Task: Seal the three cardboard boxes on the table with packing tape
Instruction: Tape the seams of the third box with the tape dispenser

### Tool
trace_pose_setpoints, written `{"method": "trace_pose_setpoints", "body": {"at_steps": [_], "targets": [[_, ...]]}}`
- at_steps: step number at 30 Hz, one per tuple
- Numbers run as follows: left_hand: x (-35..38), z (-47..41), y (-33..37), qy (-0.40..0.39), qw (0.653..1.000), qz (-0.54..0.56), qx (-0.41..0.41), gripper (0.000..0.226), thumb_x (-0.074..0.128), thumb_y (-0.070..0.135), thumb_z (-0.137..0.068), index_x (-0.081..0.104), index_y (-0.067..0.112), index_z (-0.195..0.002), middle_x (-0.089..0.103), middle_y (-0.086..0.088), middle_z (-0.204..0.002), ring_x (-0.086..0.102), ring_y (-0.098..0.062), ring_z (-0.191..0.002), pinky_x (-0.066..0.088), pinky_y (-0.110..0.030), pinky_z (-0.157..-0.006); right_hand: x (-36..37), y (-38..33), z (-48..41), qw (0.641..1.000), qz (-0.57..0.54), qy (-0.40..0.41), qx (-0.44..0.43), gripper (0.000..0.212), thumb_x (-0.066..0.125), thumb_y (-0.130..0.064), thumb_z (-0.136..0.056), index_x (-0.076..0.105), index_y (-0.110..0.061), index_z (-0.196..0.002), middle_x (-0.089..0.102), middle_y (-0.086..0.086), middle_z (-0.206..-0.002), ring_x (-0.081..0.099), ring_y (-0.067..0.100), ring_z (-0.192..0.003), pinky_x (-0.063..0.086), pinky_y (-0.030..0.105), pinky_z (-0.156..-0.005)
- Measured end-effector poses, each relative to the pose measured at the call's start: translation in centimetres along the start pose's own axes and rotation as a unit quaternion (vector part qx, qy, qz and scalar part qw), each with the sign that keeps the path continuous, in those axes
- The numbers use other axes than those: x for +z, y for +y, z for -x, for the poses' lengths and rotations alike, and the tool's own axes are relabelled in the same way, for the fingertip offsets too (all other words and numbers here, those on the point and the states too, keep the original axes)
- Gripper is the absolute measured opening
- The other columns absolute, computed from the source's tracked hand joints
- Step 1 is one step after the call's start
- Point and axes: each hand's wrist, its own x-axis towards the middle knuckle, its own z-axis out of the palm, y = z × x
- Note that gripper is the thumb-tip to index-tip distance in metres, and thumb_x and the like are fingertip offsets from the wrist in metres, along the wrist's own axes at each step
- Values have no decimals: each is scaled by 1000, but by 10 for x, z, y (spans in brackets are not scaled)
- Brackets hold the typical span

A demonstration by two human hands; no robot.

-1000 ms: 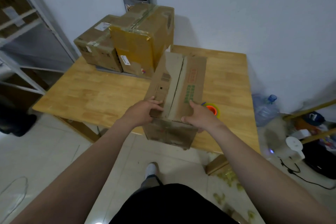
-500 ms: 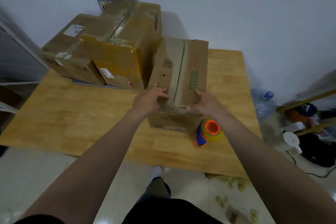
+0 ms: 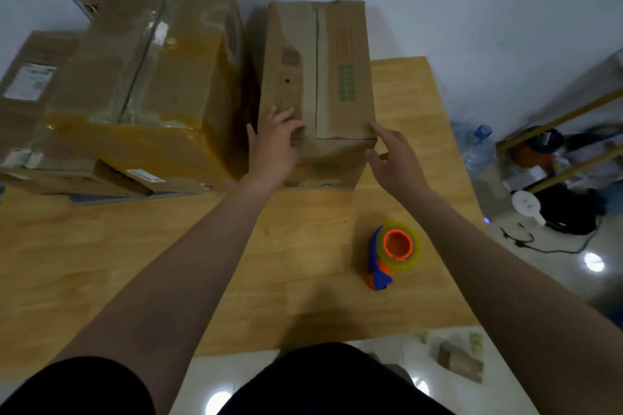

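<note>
Three cardboard boxes are counted on the wooden table [image 3: 135,263], all at its far side. The unsealed box [image 3: 337,104] is stood tall and brown near the middle. Its two top flaps are folded down and a dark bare seam is left along the centre. Red and green print is carried on the right flap, and a dark printed mark on the left one. Just beside it on the left, a larger box [image 3: 161,84] is wrapped in glossy yellowish tape. A lower box [image 3: 30,87] with a white label is set against that.

The left hand [image 3: 273,148] is laid on the left flap's near edge, fingers spread and almost straight, nothing clasped. The right hand [image 3: 394,158] is held loose at the near right corner, fingers extended.

One blue-and-orange tape dispenser [image 3: 394,253] is laid nearer the person, apart from the boxes. One water bottle [image 3: 478,145] is seen on the floor.
</note>
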Motion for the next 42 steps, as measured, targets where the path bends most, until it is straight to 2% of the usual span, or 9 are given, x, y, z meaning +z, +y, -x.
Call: {"method": "trace_pose_setpoints", "body": {"at_steps": [4, 8, 11, 16, 19, 22, 27, 31, 42], "targets": [[38, 20, 21, 75, 997, -15, -30, 65, 71, 11, -89, 51, 34, -147, 28, 4, -166, 3, -21, -158, -5, -71, -118, 1, 59, 28, 999, 30, -29, 20, 59, 63, -10, -93, 48, -24, -148, 52, 10, -134, 64, 29, -101, 51, 37, -91], [81, 48, 37, 98, 994, -26, -44, 88, 69, 14, -87, 24, 29, -161, 5, 4, -172, -11, -22, -158, 1, -66, -122, 16, 115, 35, 966, 141, -213, 49, 69, 67, -7, -86, 49, -29, -148, 49, 12, -140, 56, 36, -121, 45, 37, -100], [109, 71, 43, 109, 992, -1, -61, 82, 66, 10, -87, 29, 24, -158, 6, 1, -171, 1, -26, -158, 14, -61, -124, 26, 136, 37, 921, 206, -329, 28, 79, 55, -2, -88, 35, -41, -153, 39, 10, -152, 53, 39, -124, 48, 42, -100], [157, 119, 49, -50, 967, 123, -218, 57, 60, 16, -97, 43, 24, -150, 31, -4, -159, 29, -27, -146, 36, -40, -114, 48, 148, 45, 842, 326, -423, -79, 78, 31, -4, -95, 21, -53, -154, 25, 0, -159, 35, 39, -133, 45, 51, -103], [171, 144, 53, -130, 925, 208, -291, 48, 57, 21, -99, 50, 27, -146, 41, -1, -153, 56, -18, -119, 44, -34, -91, 51, 159, 46, 859, 307, -404, -76, 64, 40, -7, -94, 46, -45, -144, 42, 9, -139, 49, 42, -121, 48, 49, -100], [177, 162, 57, -132, 909, 252, -305, 40, 56, 17, -100, 58, 25, -139, 52, 3, -146, 50, -18, -132, 39, -29, -93, 41, 172, 56, 892, 254, -373, -24, 55, 52, -9, -88, 56, -35, -137, 51, 11, -131, 60, 38, -114, 52, 44, -95], [158, 165, 65, -63, 881, 292, -367, 34, 54, 17, -101, 61, 21, -134, 62, 5, -114, 59, -10, -92, 47, -30, -74, 18, 159, 79, 936, 58, -321, 130, 53, 57, -3, -86, 44, -24, -134, 52, 8, -121, 67, 38, -79, 58, 46, -45], [127, 159, 74, -15, 852, 337, -401, 28, 55, 24, -101, 61, 20, -128, 62, 1, -104, 58, -15, -84, 47, -33, -72, -4, 122, 83, 942, -93, -268, 182, 54, 59, -1, -85, 33, -28, -124, 50, 8, -113, 65, 37, -84, 59, 51, -47], [-14, 137, 95, -6, 765, 534, -359, 44, 47, 54, -103, 72, 18, -109, 77, -1, -105, 72, -22, -91, 56, -42, -85, -66, -9, 53, 959, -244, -145, -20, 54, 60, 7, -82, 46, -37, -111, 52, -4, -114, 66, 27, -90, 58, 51, -48]]}}
